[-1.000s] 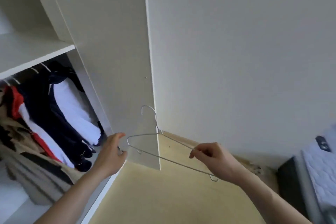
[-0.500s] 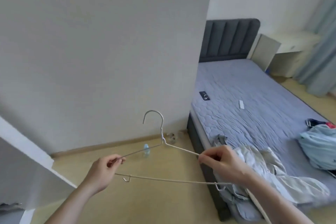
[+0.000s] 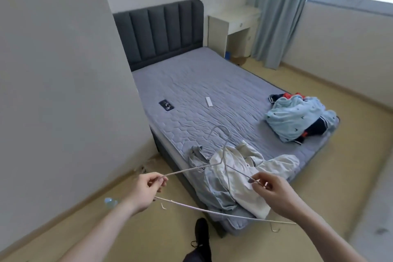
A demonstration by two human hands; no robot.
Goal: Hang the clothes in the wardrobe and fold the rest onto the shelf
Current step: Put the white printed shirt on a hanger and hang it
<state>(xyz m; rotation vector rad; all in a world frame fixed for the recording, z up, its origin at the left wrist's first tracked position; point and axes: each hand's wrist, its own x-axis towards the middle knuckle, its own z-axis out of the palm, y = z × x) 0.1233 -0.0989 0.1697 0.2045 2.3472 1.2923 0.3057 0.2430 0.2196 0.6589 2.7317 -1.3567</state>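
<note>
While I stand at the foot corner of the bed (image 3: 191, 83), my left hand (image 3: 142, 192) pinches one shoulder end of a white wire hanger (image 3: 212, 213) between thumb and curled fingers, and my right hand (image 3: 274, 194) pinches the other shoulder wire the same way, fingers bent round it. Both forearms reach forward from about seven and five o'clock, wrists roughly level, so the hanger spans between them with its hook tilted away toward twelve o'clock and its long bottom bar sagging below my hands. It hangs in the air above the near corner of the mattress, over a crumpled cream and pale grey garment (image 3: 238, 178) that lies on that corner and droops a little over the edge. I count one hanger, two heaps of clothes on the bed: the cream one at about six o'clock, and a light blue patterned heap (image 3: 295, 117) with dark and red pieces tucked in it at about three o'clock near the far side edge. Nearer the headboard lie one dark phone (image 3: 166, 105) and one white remote (image 3: 209, 101), apart from each other. One dark shoe (image 3: 201, 229) of mine shows on the floor below the hanger.
</note>
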